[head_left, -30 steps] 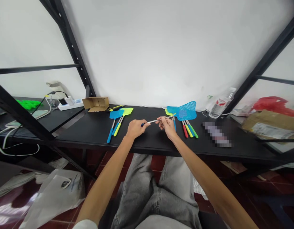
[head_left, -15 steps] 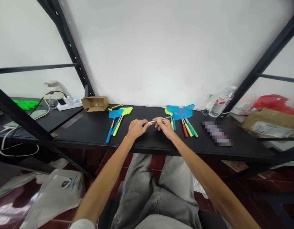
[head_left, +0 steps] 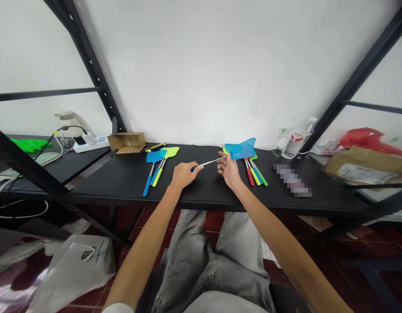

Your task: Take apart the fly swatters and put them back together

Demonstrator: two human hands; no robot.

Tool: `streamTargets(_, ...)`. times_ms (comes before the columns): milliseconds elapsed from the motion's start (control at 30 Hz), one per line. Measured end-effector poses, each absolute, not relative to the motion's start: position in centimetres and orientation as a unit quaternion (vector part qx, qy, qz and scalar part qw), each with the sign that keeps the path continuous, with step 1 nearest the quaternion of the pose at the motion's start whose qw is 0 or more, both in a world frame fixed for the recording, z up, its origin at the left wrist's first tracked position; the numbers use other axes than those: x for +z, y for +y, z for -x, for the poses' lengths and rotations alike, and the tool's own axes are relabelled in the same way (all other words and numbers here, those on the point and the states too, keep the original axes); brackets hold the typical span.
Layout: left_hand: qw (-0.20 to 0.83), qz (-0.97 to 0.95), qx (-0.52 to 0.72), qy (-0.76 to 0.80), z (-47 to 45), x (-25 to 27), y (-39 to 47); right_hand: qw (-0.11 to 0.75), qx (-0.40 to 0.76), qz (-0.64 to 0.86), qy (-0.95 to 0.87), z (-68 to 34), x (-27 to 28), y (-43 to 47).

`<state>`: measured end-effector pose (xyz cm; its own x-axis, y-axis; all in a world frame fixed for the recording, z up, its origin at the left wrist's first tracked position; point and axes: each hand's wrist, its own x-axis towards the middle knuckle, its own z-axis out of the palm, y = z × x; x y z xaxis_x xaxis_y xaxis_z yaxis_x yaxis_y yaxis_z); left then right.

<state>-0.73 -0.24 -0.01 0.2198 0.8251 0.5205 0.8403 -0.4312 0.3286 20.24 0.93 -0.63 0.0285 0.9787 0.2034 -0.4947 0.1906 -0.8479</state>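
Note:
My left hand [head_left: 184,174] is closed around the dark handle end of a blue fly swatter [head_left: 244,151], whose thin metal shaft points right and slightly away from me. Close to the swatter's mesh head, my right hand [head_left: 230,170] loosely pinches the shaft, its other fingers partly spread. That head overlaps other swatters lying behind it. To the right of my right hand rest several swatter handles, among them a red handle [head_left: 249,176] and a green handle [head_left: 262,177]. Left of my hands lie a blue swatter [head_left: 154,157] and a yellow-green swatter [head_left: 170,152].
An open cardboard box [head_left: 126,143] and a black-and-yellow tool [head_left: 155,148] sit at the back left of the black table [head_left: 201,193]. On the right stand a water bottle [head_left: 297,141], a blurred-out item [head_left: 292,180] and a taped carton [head_left: 367,167]. Metal shelf posts flank both sides.
My right hand has slid right along the shaft towards the mesh head, and its fingers have loosened. The head has shifted a little left. My left hand still holds the handle.

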Motion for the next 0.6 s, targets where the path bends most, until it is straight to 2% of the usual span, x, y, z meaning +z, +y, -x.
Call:
streamTargets(167, 0.011, 0.783, -0.314, -0.536, 1.0, 0.0, -0.2, 0.719, 0.572, 0.261, -0.295, -21.3, -0.3, 1.2)
streamTargets(300, 0.006, 0.796, -0.296, -0.528, 1.1, -0.1, -0.1, 0.743, 0.53, 0.291, -0.287, -21.3, -0.3, 1.5)
streamTargets(467, 0.009, 0.805, -0.295, -0.515, 1.2, -0.2, 0.0, 0.725, 0.478, 0.329, -0.37, -20.9, -0.5, 1.4)
streamTargets(600, 0.006, 0.81, -0.301, -0.504, 1.2, -0.4, 0.2, 0.669, 0.462, 0.338, -0.474, -20.4, -1.1, 1.3)
